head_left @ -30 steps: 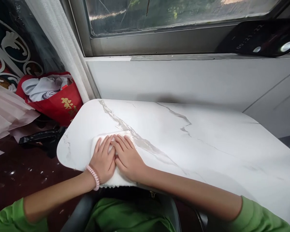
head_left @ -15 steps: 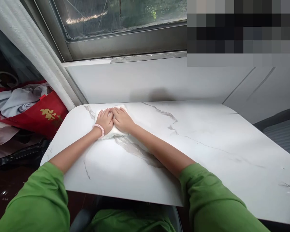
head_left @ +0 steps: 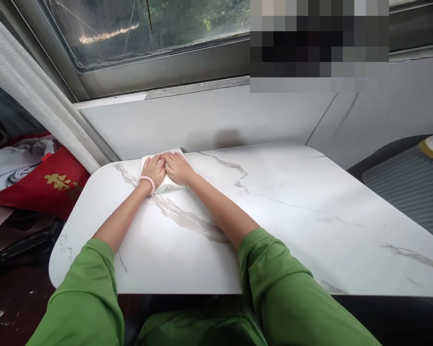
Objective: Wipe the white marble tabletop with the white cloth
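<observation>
A white cloth [head_left: 169, 184] lies on the white marble-patterned table [head_left: 285, 230], at its far left edge against the wall. On the left part of the cloth rests my left hand [head_left: 154, 171], palm down, with a pink-and-white coiled band [head_left: 150, 179] round the wrist. My right hand [head_left: 178, 168] lies flat on the cloth beside it, and the fingertips of both hands meet. Both hands are open, with the fingers laid out over the cloth. The palms hide most of the cloth's middle.
A red bag [head_left: 56, 182] holding light-coloured clothes [head_left: 18, 163] stands left of the table. Behind the table are a pale wall panel [head_left: 147, 127] and a window [head_left: 166, 33]. A white curtain [head_left: 39, 91] hangs at left. A grey ribbed chair [head_left: 407, 187] stands at right.
Both hands and the cloth have slid a little farther away, up to the table's far edge. The view has turned to the right, showing more of the chair.
</observation>
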### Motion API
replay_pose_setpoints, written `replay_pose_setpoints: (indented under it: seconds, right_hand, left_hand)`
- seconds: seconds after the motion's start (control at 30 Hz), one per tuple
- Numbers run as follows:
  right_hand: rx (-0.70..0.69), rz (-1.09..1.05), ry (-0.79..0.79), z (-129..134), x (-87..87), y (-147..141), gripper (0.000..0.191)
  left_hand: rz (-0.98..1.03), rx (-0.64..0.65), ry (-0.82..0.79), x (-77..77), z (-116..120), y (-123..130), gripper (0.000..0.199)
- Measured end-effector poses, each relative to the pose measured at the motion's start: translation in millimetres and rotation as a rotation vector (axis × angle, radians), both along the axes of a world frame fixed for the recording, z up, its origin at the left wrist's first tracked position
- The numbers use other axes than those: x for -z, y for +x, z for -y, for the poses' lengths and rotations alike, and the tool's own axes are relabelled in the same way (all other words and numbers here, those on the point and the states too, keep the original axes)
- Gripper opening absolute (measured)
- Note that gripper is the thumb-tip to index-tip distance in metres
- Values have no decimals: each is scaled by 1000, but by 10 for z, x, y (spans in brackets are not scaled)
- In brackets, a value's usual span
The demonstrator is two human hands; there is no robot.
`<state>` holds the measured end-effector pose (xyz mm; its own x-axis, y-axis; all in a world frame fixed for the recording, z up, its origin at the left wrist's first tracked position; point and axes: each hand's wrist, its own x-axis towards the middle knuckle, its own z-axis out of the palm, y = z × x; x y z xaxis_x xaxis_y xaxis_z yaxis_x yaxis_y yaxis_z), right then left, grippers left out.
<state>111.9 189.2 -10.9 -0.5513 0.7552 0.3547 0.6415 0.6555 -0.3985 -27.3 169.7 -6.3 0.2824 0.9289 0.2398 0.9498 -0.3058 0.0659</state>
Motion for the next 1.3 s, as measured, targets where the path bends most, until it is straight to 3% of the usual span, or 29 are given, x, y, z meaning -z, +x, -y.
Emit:
replay_pose_setpoints:
  seconds: [0.23,0.53,0.7,0.87,1.0,1.17,1.3]
  right_hand:
    - [-14,11,1,628,-17,345,50]
    - [-30,62,13,1898,-1,1083,52]
    - [43,60,-3,2325,12,1319,53]
    - [70,25,-93,2312,-61,1354,53]
    - [141,-13,-206,2087,-118,1315,50]
    - [276,-19,-195,1460,-77,1185,50]
    - [247,9,-55,723,-29,1133,47]
  left_hand:
    - [-54,-25,-17,-33,681,360,43]
    - [-73,189,-11,-54,1882,947,50]
    - [-71,324,-40,-82,2180,1144,50]
    - [-41,352,-76,-84,2114,1163,48]
    - [-19,387,-112,-114,1844,1118,47]
    - [-20,346,-113,-121,1215,1117,50]
    - [-49,214,-101,-100,577,1188,52]
